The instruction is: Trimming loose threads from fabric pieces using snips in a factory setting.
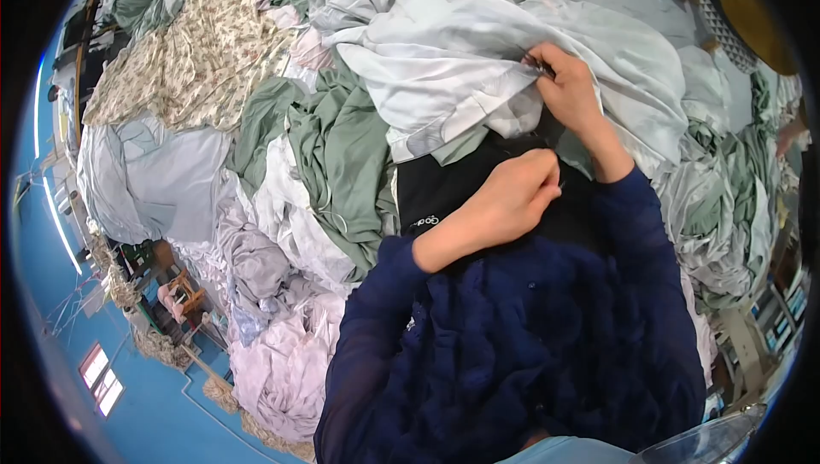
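Note:
A large pale grey-white garment (495,54) is heaped in front of me, its stitched edge draped over the black cloth (431,182) on my lap. Against the garment's right part, my right hand (571,93) is closed in a pinch. A small dark tool (540,69) shows at its fingertips; its exact kind is too small to make out. Nearer to my body, my left hand (518,195) is closed above the black cloth, thumb against curled fingers. What it pinches, if anything, is hidden. A grey-green piece of cloth (461,146) peeks out beneath the garment's edge.
Green cloth (333,140) and floral cloth (196,46) are piled at the left, with pinkish cloth (286,379) lower down. More pale and green fabric (717,199) lies at the right. A blue wall (162,417) stands at the far left.

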The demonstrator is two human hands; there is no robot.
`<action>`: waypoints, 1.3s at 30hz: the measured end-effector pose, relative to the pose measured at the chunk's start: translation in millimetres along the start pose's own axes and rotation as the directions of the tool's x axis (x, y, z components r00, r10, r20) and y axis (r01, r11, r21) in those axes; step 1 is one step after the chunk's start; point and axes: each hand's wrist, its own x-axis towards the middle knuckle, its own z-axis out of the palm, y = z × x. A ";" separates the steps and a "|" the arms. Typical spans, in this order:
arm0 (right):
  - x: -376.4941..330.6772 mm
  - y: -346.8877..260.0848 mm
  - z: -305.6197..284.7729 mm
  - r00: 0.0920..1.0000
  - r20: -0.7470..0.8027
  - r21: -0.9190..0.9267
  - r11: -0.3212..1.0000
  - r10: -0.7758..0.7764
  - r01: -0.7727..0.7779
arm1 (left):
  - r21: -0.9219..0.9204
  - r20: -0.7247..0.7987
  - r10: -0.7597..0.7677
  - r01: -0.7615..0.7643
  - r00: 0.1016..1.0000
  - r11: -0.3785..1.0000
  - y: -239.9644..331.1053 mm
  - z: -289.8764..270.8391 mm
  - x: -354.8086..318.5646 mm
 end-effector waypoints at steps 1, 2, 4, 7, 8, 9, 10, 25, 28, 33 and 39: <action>5.4 2.9 -0.6 0.999 0.004 0.053 0.998 0.034 -0.034 | 0.166 -0.083 0.076 -0.061 0.994 0.984 -23.4 19.1 11.4; 8.6 4.0 -3.8 0.998 0.007 0.101 0.992 0.070 -0.070 | 0.467 -0.033 -0.098 0.102 0.995 0.878 -37.2 28.9 26.5; 18.1 -3.7 -8.5 0.991 0.045 0.092 0.987 0.128 -0.132 | 0.667 -0.059 -0.430 0.356 0.901 0.654 -58.0 38.5 61.8; 21.9 -0.2 -17.7 0.998 0.012 0.147 0.987 0.067 -0.068 | 0.850 0.240 -0.710 0.209 0.662 0.483 -106.7 60.2 115.9; 23.3 -2.7 -16.1 0.998 0.012 0.148 0.987 0.060 -0.061 | 0.830 0.252 -0.666 0.197 0.702 0.522 -117.3 60.3 132.4; 24.9 -4.9 -15.1 0.999 0.031 0.136 0.990 0.032 -0.036 | 0.809 0.262 -0.620 0.181 0.740 0.559 -126.8 61.9 143.4; 23.9 -4.0 -16.4 0.999 0.051 0.121 0.993 0.011 -0.017 | 0.786 0.277 -0.570 0.159 0.774 0.598 -139.6 61.9 152.5; 12.9 -3.2 -11.4 0.998 0.061 0.108 0.994 -0.030 0.023 | 0.529 -0.030 0.125 -0.090 0.992 0.844 -276.7 123.2 116.8; 15.7 -14.0 3.8 0.998 0.021 0.082 0.995 -0.062 0.060 | 0.718 -0.130 0.122 0.009 0.984 0.696 -234.8 124.4 135.9; -0.2 -1.3 -50.1 0.967 -0.190 0.301 0.948 0.169 -0.106 | 0.724 0.125 -0.167 0.026 0.978 0.690 -15.7 48.3 36.8; 2.9 38.5 -89.1 0.864 -0.396 0.572 0.820 0.311 -0.033 | 0.433 -0.251 0.364 -0.233 0.897 0.871 -8.3 -1.5 -33.1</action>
